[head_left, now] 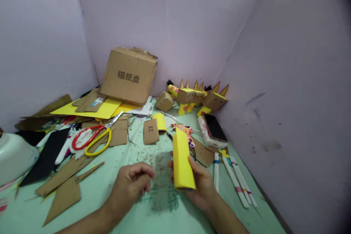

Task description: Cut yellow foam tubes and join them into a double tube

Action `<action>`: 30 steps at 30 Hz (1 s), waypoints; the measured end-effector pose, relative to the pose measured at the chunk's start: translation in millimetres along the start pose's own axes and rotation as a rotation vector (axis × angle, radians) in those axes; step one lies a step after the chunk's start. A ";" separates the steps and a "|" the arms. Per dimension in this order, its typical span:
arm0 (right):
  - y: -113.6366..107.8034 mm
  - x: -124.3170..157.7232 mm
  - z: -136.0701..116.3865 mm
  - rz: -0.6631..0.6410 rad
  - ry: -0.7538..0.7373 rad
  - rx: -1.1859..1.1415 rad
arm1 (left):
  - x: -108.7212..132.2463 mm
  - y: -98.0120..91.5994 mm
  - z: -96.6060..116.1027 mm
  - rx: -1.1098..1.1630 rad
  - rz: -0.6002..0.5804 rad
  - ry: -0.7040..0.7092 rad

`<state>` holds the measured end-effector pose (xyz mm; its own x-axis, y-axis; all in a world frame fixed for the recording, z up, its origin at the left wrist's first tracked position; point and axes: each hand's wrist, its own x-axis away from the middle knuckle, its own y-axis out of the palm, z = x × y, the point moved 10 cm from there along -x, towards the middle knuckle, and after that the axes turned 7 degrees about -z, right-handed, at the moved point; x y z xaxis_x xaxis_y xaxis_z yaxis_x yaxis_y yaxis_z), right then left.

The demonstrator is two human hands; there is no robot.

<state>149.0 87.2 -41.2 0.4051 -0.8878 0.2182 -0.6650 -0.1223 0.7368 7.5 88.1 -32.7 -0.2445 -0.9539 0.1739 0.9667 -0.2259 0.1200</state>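
The right hand holds the yellow paper tube, its long side pointing mostly away from the person, over the green surface, while the left hand, loosely curled, maybe around something hidden, is near its left side.

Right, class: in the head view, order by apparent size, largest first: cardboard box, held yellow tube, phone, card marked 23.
1. Cardboard box
2. Yellow tube
3. Phone and card marked 23: too alike to rank.
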 end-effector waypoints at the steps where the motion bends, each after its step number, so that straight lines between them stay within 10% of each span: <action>1: 2.3 0.6 7.6 -0.049 0.096 -0.021 | -0.2 -10.6 6.9 0.015 0.076 0.030; 6: 13.3 10.3 41.6 -0.223 0.483 -0.032 | -7.4 -17.8 23.0 0.159 0.045 0.113; 14: 23.0 26.9 50.3 -0.291 0.639 -0.022 | -5.9 3.2 6.1 0.387 -0.151 -0.078; 30: -8.5 1.8 23.6 -0.034 0.332 -0.078 | -11.1 10.0 -15.9 0.173 -0.154 -0.235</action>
<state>140.5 76.3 -62.2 0.6170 -0.6896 0.3793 -0.6028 -0.1043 0.7910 21.0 93.3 -49.0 -0.4174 -0.8348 0.3592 0.8947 -0.3082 0.3234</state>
